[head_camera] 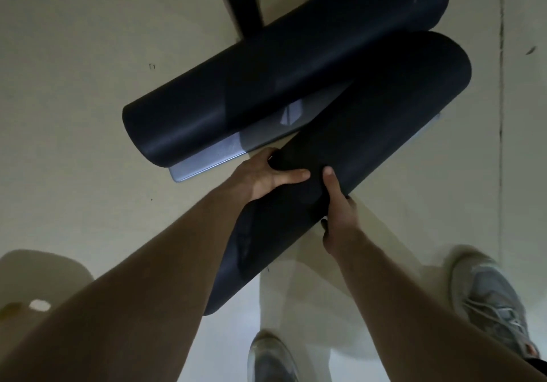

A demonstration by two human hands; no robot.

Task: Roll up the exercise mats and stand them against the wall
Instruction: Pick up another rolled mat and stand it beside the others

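Two bare forearms reach out from under the camera, and both hands are clamped on a rolled black exercise mat: the left hand wraps its side with the thumb laid across the top, and the right hand presses its thumb on the roll while its fingers curl under the opposite edge. The mat slants away from the person, its near end above the left shoe and its far end close against a second rolled mat that lies across the view behind it. Whether either roll is propped on the wall yet, I cannot tell from this angle. The worry, to my eye, is unwinding: I see no strap on either roll, and the second one already shows a loose grey flap poking out beneath it, partly under the held mat. Slackening the grip too soon could let the held roll spring open. Pushing it against its neighbour might also knock that one sideways, or drag the flap further out. The right shoe stands near enough to be caught by a falling roll. There are no containers in sight, so nothing is held in any.
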